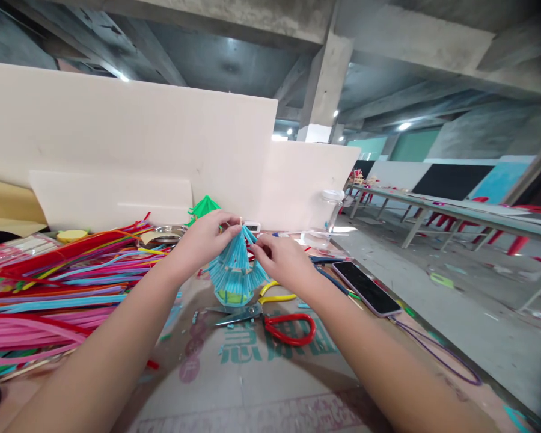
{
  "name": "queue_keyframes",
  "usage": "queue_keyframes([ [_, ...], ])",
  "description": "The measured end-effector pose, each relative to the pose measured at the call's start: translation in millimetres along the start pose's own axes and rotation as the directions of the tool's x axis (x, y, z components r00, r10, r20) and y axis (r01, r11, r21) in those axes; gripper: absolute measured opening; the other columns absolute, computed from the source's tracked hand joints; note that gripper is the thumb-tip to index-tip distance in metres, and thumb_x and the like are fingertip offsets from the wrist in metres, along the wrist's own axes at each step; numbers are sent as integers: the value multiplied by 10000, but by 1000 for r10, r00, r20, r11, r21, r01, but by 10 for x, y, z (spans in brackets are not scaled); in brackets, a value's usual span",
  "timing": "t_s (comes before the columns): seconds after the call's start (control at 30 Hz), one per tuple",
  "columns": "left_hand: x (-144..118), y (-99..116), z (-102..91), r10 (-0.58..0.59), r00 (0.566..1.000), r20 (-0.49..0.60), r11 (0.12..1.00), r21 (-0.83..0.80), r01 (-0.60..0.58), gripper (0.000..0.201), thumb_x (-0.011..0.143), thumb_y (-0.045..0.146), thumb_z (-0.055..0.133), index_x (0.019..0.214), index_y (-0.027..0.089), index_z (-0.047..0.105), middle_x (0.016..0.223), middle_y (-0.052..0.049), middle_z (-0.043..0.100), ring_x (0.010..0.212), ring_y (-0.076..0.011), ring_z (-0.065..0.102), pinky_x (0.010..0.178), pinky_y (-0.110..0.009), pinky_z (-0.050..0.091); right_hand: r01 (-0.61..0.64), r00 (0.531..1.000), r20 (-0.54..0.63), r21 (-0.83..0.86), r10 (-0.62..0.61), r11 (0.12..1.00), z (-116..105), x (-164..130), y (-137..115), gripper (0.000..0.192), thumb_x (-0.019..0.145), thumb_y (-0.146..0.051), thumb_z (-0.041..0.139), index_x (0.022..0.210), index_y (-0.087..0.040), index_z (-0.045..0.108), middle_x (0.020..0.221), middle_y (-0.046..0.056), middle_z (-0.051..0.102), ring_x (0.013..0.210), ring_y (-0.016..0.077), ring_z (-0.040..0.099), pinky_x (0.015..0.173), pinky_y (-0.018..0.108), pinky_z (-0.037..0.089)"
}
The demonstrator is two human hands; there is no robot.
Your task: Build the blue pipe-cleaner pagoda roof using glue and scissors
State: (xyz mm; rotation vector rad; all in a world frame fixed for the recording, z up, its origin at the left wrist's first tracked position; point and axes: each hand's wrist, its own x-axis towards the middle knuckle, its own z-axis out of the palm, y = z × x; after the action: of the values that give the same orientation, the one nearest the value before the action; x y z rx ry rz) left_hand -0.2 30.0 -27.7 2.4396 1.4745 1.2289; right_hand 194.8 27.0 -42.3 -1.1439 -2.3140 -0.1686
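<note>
A blue tiered pagoda model [237,270], seemingly made of pipe cleaners, stands upright on the work surface with a yellow-green part low in its base. My left hand [211,237] is closed at its peak, thumb and fingers around the pale tip. On the other side, my right hand [283,257] pinches a blue strand at the edge of the top tier; the fingertips are partly hidden. Just in front of the model lie scissors with red handles [293,329], their blades pointing left. Yellow-handled pliers [277,293] rest behind the scissors, close to my right wrist.
Bundles of coloured pipe cleaners [49,313] cover the left side. Behind the model are a green pointed roof piece [205,207], a metal bowl [165,233] and white boards [130,132]. A phone [367,287] with a cord and a lidded clear cup [330,210] are at right.
</note>
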Motion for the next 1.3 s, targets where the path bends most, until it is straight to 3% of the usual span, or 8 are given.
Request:
queue_keyframes([
  [0.23, -3, 27, -29, -1, 999, 34, 1000, -16, 2, 294, 902, 385, 478, 1001, 187, 672, 1039, -65, 704, 995, -225, 626, 862, -330, 454, -15, 999, -30, -53, 14, 998, 82, -27, -35, 293, 976, -335, 447, 850, -199, 673, 792, 33, 733, 682, 166, 636, 583, 276, 307],
  [0.63, 26, -38, -18, -12, 998, 55, 998, -65, 16, 321, 891, 402, 484, 1025, 187, 680, 1026, -56, 722, 962, -219, 648, 830, -318, 480, -18, 999, -35, -31, 16, 999, 63, -33, -39, 340, 974, -346, 446, 811, -211, 712, 737, 22, 730, 650, 161, 625, 578, 279, 302],
  [0.9, 27, -36, -15, -29, 998, 56, 997, -67, 32, 361, 893, 408, 480, 1085, 189, 693, 1093, -61, 725, 1009, -226, 651, 893, -331, 488, -20, 1000, 18, -44, 21, 999, 44, -21, -34, 301, 956, -319, 470, 805, -205, 705, 741, 27, 723, 649, 161, 616, 568, 277, 294],
  [1.3, -6, 78, -35, -60, 998, 14, 997, -44, 61, 327, 891, 412, 492, 1003, 192, 707, 1035, -57, 736, 990, -229, 654, 859, -317, 482, -38, 999, 18, 7, 38, 999, 40, -16, -42, 302, 966, -319, 458, 811, -198, 687, 751, 28, 714, 661, 158, 609, 587, 271, 307],
])
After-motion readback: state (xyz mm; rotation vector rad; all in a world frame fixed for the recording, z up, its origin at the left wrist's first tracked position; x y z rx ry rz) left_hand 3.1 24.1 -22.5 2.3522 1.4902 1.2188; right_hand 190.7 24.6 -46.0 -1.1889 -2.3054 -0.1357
